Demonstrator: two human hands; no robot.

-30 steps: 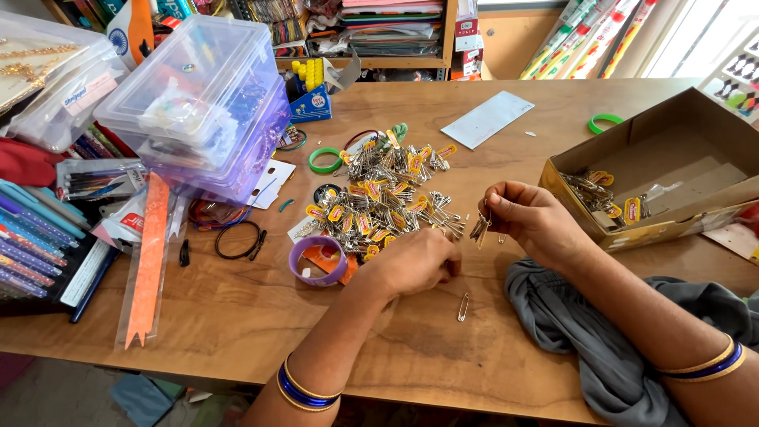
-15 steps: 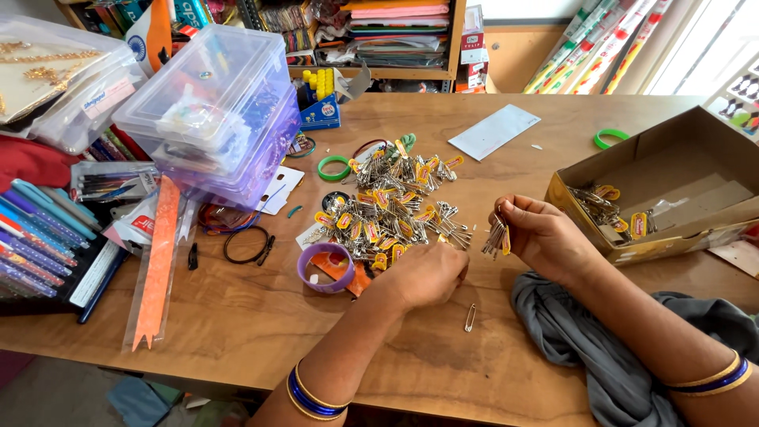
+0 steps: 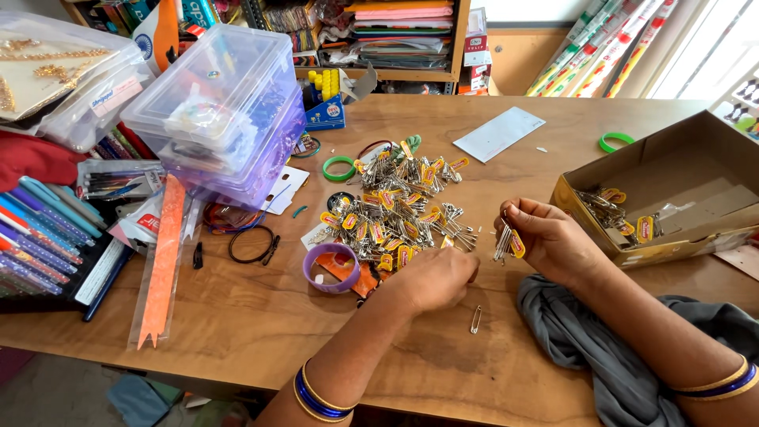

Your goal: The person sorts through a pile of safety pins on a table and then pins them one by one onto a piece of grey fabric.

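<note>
Fingers of the right hand [image 3: 553, 241] pinch a safety-pin bunch [image 3: 506, 243] above the worktop [image 3: 506, 166]; the left hand [image 3: 435, 277] curls closed beside the pin pile [image 3: 395, 213], a loose safety pin [image 3: 476, 319] lying just below it.

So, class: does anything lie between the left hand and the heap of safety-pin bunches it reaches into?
Nothing visible does. The left hand already rests at the near edge of the pin heap. A single loose pin lies on the table beside the hand, not in its way.
</note>
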